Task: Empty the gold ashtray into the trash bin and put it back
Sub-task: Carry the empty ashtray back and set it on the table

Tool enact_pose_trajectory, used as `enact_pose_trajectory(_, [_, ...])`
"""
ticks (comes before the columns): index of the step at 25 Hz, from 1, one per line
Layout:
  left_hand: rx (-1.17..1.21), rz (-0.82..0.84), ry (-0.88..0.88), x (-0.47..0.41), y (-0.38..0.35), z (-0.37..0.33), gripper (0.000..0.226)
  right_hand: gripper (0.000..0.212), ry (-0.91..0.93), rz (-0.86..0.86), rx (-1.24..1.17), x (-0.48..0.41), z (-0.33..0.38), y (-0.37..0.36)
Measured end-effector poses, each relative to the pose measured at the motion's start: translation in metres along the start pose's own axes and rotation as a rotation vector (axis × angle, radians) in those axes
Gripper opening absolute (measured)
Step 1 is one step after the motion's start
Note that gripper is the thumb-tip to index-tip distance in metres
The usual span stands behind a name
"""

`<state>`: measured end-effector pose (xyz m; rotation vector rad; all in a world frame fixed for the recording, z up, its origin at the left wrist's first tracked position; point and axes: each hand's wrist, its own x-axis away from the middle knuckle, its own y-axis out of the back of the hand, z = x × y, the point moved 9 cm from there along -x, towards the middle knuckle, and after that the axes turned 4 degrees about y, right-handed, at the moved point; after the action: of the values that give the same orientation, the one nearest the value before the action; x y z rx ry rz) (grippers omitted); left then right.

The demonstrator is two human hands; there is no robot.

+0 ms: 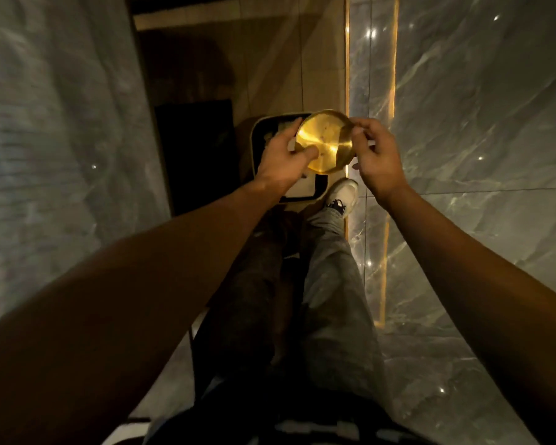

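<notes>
Nearest the camera: two bare forearms reach forward from the lower corners, and between them a pair of legs in grey trousers [331, 284] runs down toward the floor. One pale shoe [342, 194] stands on the floor just beside the near right corner of the trash bin.

The left hand [281, 162] grips the gold ashtray [323, 141]. Its thumb presses on the shiny round face turned toward the camera, and its fingers [291, 128] wrap behind the left rim. The ashtray is held tilted on edge, above the right side of the bin opening. Small dark specks show on the gold face.

The right hand [374, 155] sits just right of the ashtray, fingers [360, 134] curled near the right rim. Whether they touch the rim cannot be told. A small pale item seems pinched between those fingers; its identity is unclear.

The trash bin [256, 155] stands on the floor below the hands. It has a pale rounded-square rim and a dark interior. Pale scraps lie inside, at the far left of the opening and under the left wrist.

A grey marble floor [463, 187] with bright reflections fills the right side, crossed by a lit gold strip [384, 252]. A tan wood panel [270, 75] lies beyond the bin. A blurred grey surface occupies the left.
</notes>
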<state>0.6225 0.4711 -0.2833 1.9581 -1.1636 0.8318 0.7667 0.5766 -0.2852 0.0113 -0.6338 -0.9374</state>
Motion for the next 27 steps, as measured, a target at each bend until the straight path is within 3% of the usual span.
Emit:
enact_pose_trajectory(4, [-0.030, 0.093, -0.170, 0.068, 0.008, -0.058, 0.104, 0.037, 0.101, -0.003, -0.006, 0.026, 0.065, 0.026])
enact_pose_trajectory(7, [-0.068, 0.065, -0.272, 0.117, 0.035, -0.089, 0.115, 0.046, 0.178, 0.052, -0.028, 0.051, 0.112, 0.032])
enact_pose_trajectory(16, [-0.054, -0.129, -0.584, 0.261, 0.130, -0.119, 0.102, 0.072, 0.417, 0.270, -0.033, 0.168, 0.257, 0.016])
enact_pose_trajectory(27, [0.097, -0.257, -0.793, 0.400, 0.267, -0.089, 0.098, 0.080, 0.712, 0.196, 0.071, 0.309, 0.370, -0.063])
